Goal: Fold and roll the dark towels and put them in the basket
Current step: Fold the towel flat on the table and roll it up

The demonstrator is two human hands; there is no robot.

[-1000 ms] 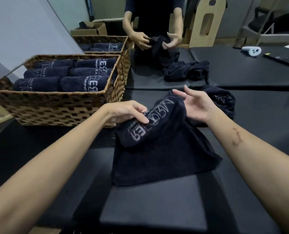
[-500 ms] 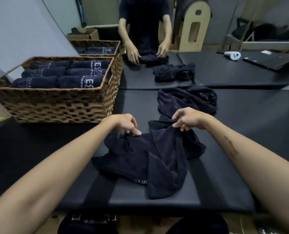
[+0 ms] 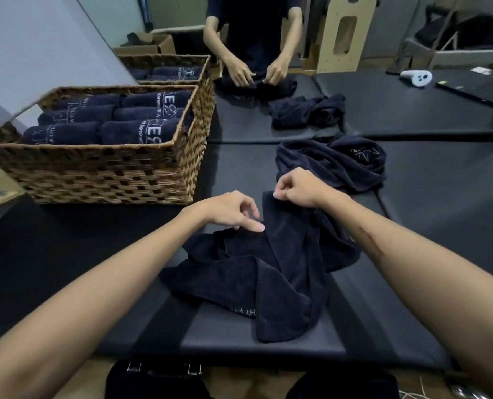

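Pinching a corner of the crumpled dark navy terry towel [image 3: 268,269] between thumb and curled fingers, the right hand [image 3: 298,187] held that edge lifted above the black padded bench [image 3: 67,254]. The rest of the towel lay rumpled on the bench between the two forearms, one fold hanging towards the near edge (pale lettering showed on its underside). The left hand [image 3: 231,210] hovered just beside the raised edge with its fingers loosely bent and its thumb touching the cloth, gripping nothing. A second loose dark towel [image 3: 331,159] sat bunched just beyond the right hand. To the left stood the brown woven wicker basket [image 3: 104,174], filled with rolled dark towels [image 3: 107,116] bearing white lettering. Across the bench another person's hands [image 3: 257,72] pressed on a dark towel, with one more heap of dark cloth [image 3: 305,110] near them. A white controller [image 3: 416,77] lay far right.
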